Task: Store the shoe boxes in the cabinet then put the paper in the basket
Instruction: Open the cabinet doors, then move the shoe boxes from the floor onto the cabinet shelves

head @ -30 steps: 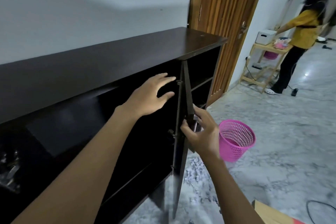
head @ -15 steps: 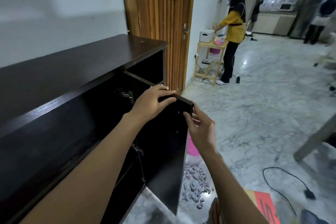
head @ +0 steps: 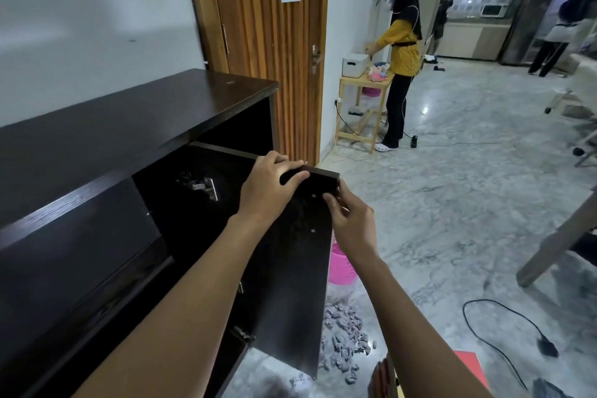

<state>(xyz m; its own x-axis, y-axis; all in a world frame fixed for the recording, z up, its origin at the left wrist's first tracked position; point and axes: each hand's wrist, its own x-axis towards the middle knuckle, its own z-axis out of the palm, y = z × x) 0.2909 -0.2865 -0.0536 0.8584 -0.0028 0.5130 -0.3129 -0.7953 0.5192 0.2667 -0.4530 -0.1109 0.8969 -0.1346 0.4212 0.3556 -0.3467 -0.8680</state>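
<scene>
Both hands were on the open cabinet door (head: pixel 290 284): left hand (head: pixel 268 191) curled over its top edge, right hand (head: pixel 350 223) pinching the outer corner. Pink basket (head: pixel 340 268) sat on the floor (head: pixel 452 203) behind the door, half hidden, grey paper scraps (head: pixel 344 336) just beside it

Left hand (head: pixel 268 186), right hand (head: pixel 352 224), both curled.

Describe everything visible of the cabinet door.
The cabinet door is a dark, wood-look panel, swung open, its inner face with small holes towards the camera. A metal hinge sits near its top. The left hand curls over its top edge; the right hand pinches its outer top corner. It hides part of the pink basket.
</scene>
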